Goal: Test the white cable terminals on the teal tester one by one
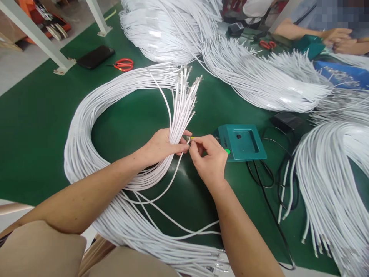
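Note:
My left hand (161, 148) is closed around a bundle of white cables (180, 111), whose metal-tipped ends fan upward. One single cable (180, 163) curves up to the fingertips of both hands, its end near a small yellow tip. My right hand (209, 156) pinches at that end; the fingers partly hide what exactly is between them. Just right of my right hand stands a green box-shaped device (245, 142) with a bright green button and a recessed top. From my left hand, the bundle loops round on the table in a large coil (79, 134).
Big white cable heaps (170, 30) lie at the back, with another pile (328, 173) at the right. Red-handled snips (124, 64) and a black phone-like object (96, 57) lie near the metal post. A black adapter (286, 121) has cords. Across the table are another person's hands (340, 40).

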{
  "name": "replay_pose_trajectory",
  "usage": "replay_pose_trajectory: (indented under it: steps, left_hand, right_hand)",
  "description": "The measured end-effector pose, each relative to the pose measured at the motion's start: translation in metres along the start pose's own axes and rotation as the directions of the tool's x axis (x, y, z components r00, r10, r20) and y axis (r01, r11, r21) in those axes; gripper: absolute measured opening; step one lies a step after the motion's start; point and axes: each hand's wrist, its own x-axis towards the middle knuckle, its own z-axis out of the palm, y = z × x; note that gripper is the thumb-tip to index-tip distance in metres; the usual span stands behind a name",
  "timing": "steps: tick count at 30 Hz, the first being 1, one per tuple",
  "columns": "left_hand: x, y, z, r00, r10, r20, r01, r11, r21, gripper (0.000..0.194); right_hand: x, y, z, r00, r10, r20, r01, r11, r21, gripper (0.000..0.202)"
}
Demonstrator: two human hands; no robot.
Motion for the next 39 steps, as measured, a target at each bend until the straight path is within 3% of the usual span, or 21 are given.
replay_pose_trajectory:
  steps: [3, 6, 8, 10, 12, 13, 15, 17, 21, 26, 32, 39]
  left_hand:
    - [0.001, -0.002, -0.002, 1.000, 0.014, -0.022, -0.013, 0.997, 0.072, 0.038]
    - [0.000, -0.002, -0.002, 1.000, 0.030, -0.008, -0.030, 0.996, 0.081, 0.041]
    - [0.000, -0.001, -0.002, 1.000, 0.018, 0.004, -0.018, 0.998, 0.060, 0.042]
    - [0.000, 0.000, -0.001, 1.000, -0.020, 0.024, 0.020, 1.000, -0.003, 0.043]
    - [0.001, -0.001, -0.002, 0.996, -0.067, 0.056, 0.073, 0.990, -0.120, 0.043]
    - [0.002, -0.002, -0.002, 0.994, -0.085, 0.074, 0.097, 0.979, -0.178, 0.042]
    - [0.005, -0.005, -0.003, 0.991, -0.097, 0.087, 0.116, 0.961, -0.253, 0.040]
    - [0.009, -0.010, -0.004, 0.995, -0.082, 0.062, 0.096, 0.962, -0.257, 0.041]
    - [0.015, -0.019, -0.008, 0.999, -0.038, 0.000, 0.038, 0.984, -0.172, 0.042]
    - [0.017, -0.022, -0.007, 0.999, 0.003, -0.048, -0.005, 0.999, -0.047, 0.042]
    - [0.019, -0.022, -0.002, 0.998, 0.000, -0.065, 0.001, 1.000, 0.011, 0.041]
    - [0.021, -0.022, -0.003, 0.990, 0.038, -0.133, -0.002, 0.964, 0.266, 0.039]
  right_hand:
    - [0.002, 0.001, -0.002, 0.991, 0.119, 0.064, -0.127, 0.984, 0.125, 0.015]
    - [0.005, 0.003, -0.002, 0.933, 0.282, 0.225, -0.348, 0.869, 0.352, 0.028]
    - [0.006, 0.004, -0.001, 0.907, 0.290, 0.306, -0.395, 0.837, 0.378, 0.031]
    - [0.005, 0.006, 0.001, 0.935, 0.219, 0.277, -0.299, 0.909, 0.289, 0.027]
    - [0.004, 0.009, 0.001, 0.982, 0.039, 0.185, -0.055, 0.995, 0.085, 0.024]
    - [0.003, 0.009, 0.000, 0.984, -0.073, 0.162, 0.082, 0.996, -0.046, 0.025]
    - [0.005, 0.010, -0.004, 0.950, -0.249, 0.190, 0.295, 0.914, -0.280, 0.029]
    - [0.009, 0.008, -0.010, 0.922, -0.309, 0.233, 0.383, 0.813, -0.439, 0.026]
    - [0.023, 0.008, -0.023, 0.918, -0.258, 0.303, 0.395, 0.676, -0.622, 0.018]
    - [0.038, 0.013, -0.029, 0.872, -0.131, 0.472, 0.425, 0.681, -0.596, 0.011]
    - [0.041, 0.015, -0.030, 0.882, -0.104, 0.459, 0.401, 0.677, -0.617, 0.017]
    - [0.038, 0.019, -0.026, 0.910, -0.120, 0.397, 0.371, 0.664, -0.649, 0.019]
